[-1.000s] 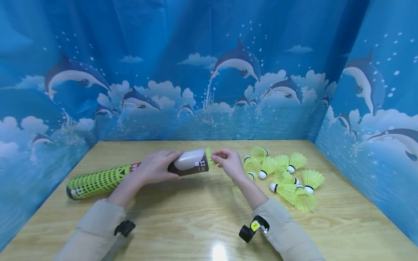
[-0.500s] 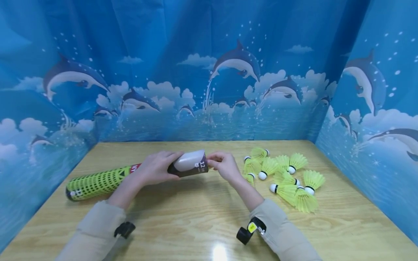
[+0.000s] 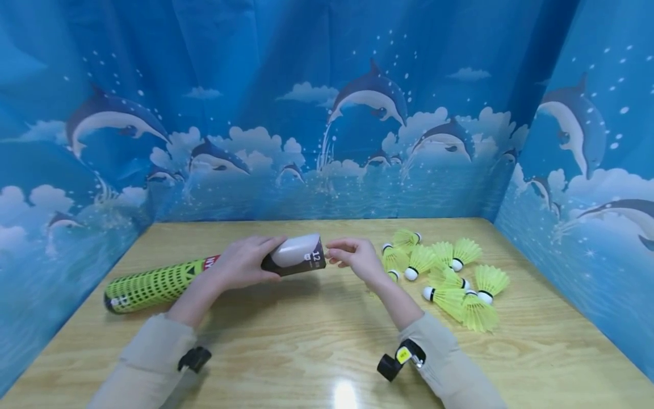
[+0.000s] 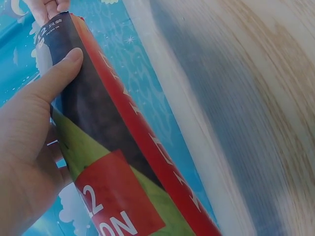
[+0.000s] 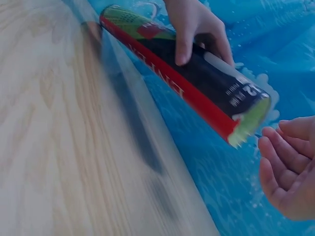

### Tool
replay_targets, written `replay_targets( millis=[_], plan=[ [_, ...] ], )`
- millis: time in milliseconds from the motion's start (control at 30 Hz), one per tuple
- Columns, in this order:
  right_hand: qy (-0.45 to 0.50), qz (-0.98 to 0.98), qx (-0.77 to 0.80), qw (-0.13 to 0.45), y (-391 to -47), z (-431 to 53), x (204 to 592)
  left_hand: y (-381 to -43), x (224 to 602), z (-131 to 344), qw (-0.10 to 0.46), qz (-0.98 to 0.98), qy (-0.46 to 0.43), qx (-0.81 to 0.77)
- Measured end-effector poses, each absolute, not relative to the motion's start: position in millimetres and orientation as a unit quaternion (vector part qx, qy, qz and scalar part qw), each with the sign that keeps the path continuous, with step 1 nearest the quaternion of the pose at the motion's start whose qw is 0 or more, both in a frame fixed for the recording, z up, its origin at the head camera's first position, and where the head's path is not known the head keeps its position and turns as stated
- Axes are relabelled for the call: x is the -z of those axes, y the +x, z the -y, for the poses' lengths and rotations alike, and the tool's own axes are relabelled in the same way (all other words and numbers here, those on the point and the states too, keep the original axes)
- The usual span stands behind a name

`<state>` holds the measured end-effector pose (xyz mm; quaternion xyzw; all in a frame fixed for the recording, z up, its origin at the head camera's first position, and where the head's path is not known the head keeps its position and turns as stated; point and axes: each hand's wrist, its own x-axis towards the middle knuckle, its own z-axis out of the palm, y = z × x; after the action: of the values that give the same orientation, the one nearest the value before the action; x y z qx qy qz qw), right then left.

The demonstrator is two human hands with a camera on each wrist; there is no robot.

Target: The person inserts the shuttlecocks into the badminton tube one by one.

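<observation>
My left hand [image 3: 247, 262] grips a shuttlecock tube [image 3: 301, 253], printed black, red and green, around its middle. The tube is tilted, its right end raised off the table. In the right wrist view, the yellow-green skirt of a shuttlecock [image 5: 250, 123] shows at the tube's mouth. Just off that end is my right hand [image 3: 357, 258], fingers loosely bent and nothing seen in them; the right wrist view shows a small gap between the fingertips [image 5: 268, 132] and the tube. From the left wrist side, the thumb [image 4: 61, 73] lies along the tube's black part.
Several yellow shuttlecocks [image 3: 420, 260] with white corks lie scattered on the right half of the wooden table [image 3: 286, 352]. A blue dolphin-print curtain [image 3: 245, 113] stands behind the table and along its sides.
A second ago, a yellow skirt edge stuck out of the tube at my right fingers. My right hand moved left to the mouth, then drew slightly back right. The left hand stayed put.
</observation>
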<state>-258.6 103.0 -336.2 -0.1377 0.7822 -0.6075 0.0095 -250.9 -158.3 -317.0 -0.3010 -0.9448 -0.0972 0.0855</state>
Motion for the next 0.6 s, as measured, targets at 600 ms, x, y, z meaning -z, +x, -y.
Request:
replay_targets(
  millis=[600],
  plan=[
    [-0.05,-0.851,0.522,-0.008,-248.8,-207.0,337.1,-250.0,313.0,161.4,0.073,0.947,-0.295,0.105]
  ],
)
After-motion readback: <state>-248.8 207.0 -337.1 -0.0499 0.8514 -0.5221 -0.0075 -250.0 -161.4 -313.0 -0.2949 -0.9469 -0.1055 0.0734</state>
